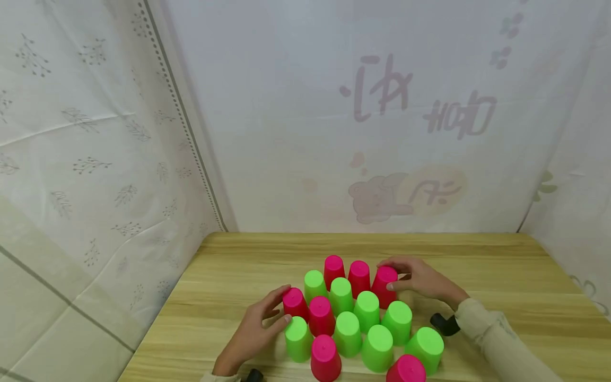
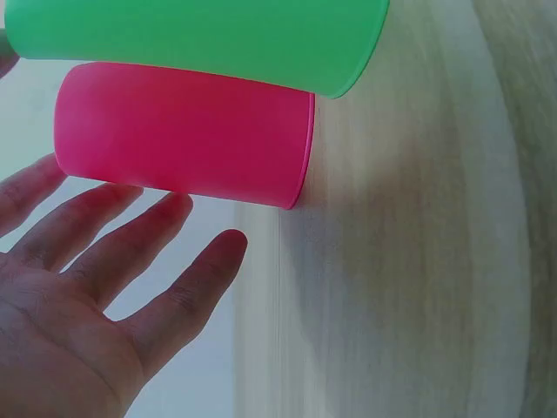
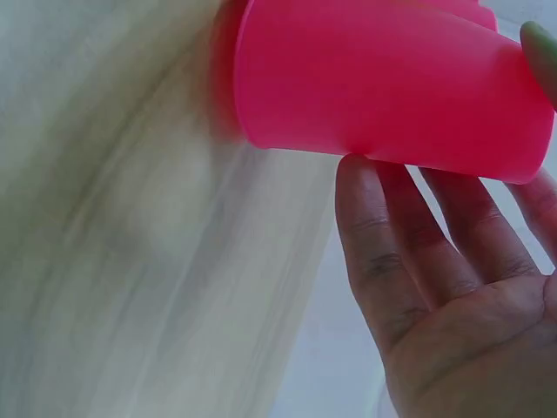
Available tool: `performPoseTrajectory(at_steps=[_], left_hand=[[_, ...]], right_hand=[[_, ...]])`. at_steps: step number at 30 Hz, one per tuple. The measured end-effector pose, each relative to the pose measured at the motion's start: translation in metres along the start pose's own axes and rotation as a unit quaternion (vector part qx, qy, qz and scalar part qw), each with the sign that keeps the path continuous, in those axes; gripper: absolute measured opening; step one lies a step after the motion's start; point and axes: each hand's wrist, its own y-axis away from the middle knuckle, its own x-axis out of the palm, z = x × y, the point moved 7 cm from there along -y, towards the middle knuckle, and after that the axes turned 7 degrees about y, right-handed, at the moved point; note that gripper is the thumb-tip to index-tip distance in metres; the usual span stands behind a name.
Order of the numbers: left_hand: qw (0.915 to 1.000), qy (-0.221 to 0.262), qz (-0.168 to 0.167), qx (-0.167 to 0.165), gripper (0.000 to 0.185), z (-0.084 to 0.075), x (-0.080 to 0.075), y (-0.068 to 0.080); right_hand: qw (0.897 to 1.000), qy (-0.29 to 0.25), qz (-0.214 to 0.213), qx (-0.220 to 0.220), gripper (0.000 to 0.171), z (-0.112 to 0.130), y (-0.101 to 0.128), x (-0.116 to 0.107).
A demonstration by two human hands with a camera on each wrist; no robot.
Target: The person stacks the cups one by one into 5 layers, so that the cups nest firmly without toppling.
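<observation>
Green and pink cups stand upside down in a cluster on the wooden table. At its left side, my left hand [image 1: 258, 329] spreads its fingers along a pink cup [image 1: 295, 303], with the thumb by the front green cup [image 1: 298, 342]. In the left wrist view those fingers [image 2: 130, 252] are nearly straight against the pink cup [image 2: 183, 131]. My right hand [image 1: 422, 278] is at the back right pink cup [image 1: 384, 286], thumb in front and fingers behind. The right wrist view shows its long fingers [image 3: 365, 226] extended, touching the cup's side [image 3: 392, 87].
Several more green cups [image 1: 378, 347] fill the cluster's middle and right, close together. Two pink cups [image 1: 326, 358] [image 1: 407, 371] stand at the front. The wooden table [image 1: 501, 276] extends around the cluster, with a printed cloth [image 1: 286, 132] behind it.
</observation>
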Motion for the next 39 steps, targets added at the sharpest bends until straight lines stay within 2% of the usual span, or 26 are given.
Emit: performPoseTrajectory(at_steps=[5,14,23,34,39], left_hand=[[1.0,0.004,0.001,0.007,0.053,-0.001,-0.002,-0.003],[0.9999,0.0,0.0,-0.011,0.052,-0.001,-0.003,-0.006],[0.9997,0.011,0.009,-0.021,0.05,0.004,-0.003,-0.013],[0.9982,0.017,0.027,-0.05,0.05,0.007,0.0,-0.018],[0.9984,0.013,0.035,-0.041,0.048,0.006,0.001,-0.02]], right_hand=[[1.0,0.014,-0.008,0.026,0.052,-0.006,-0.008,-0.008],[0.999,0.027,-0.012,0.045,0.049,-0.013,-0.019,-0.016],[0.999,0.035,-0.025,0.023,0.047,-0.009,-0.043,-0.038],[0.996,0.026,-0.042,0.071,0.045,-0.022,-0.068,-0.053],[0.991,0.043,-0.065,0.109,0.049,-0.035,-0.08,-0.058]])
